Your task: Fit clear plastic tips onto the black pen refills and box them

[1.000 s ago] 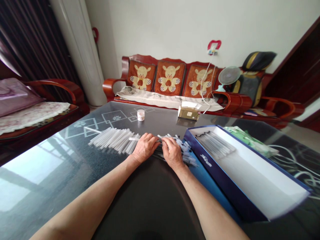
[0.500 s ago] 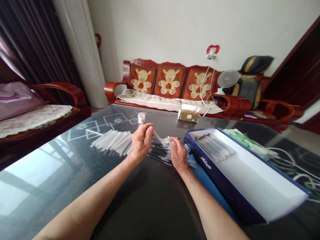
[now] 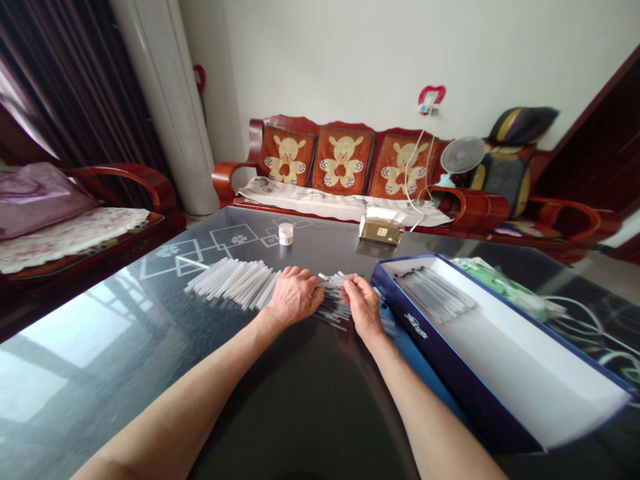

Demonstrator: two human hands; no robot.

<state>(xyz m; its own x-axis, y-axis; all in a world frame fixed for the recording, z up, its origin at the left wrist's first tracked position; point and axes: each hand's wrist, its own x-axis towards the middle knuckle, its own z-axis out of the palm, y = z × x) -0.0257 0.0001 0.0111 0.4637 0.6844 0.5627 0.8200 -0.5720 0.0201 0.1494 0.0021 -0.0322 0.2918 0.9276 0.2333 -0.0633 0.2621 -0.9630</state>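
Well, where did the left hand [image 3: 294,297] stand?

Low on the glass-topped table [image 3: 100,387], its fingers [image 3: 313,287] stretched past the right end of a row of clear plastic tubes [image 3: 230,283]. Whether they gripped anything, I could not tell.

And the right hand [image 3: 363,307]?

Just to the right of the left hand. Its thumb and fingertips [image 3: 349,283] were pinched narrow on a clear plastic tube [image 3: 330,283] that lay across the gap between the hands.

What lay beneath them?

A loose heap of dark-tipped tubes [image 3: 334,310], partly hidden by both hands and near the row's right end.

Anything further right?

A navy box with a white lining [image 3: 440,363], open and just beside the right hand. A bundle of tubes [image 3: 435,297] lay inside, toward its far end.

And the far side of the table?

A small white jar [image 3: 286,234] and a gold-coloured tissue packet [image 3: 381,230], both well apart from the hands. Beyond the table stood a red wooden sofa [image 3: 240,177] with bear-patterned cushions [image 3: 343,160], and a small fan [image 3: 463,155] at its right end.
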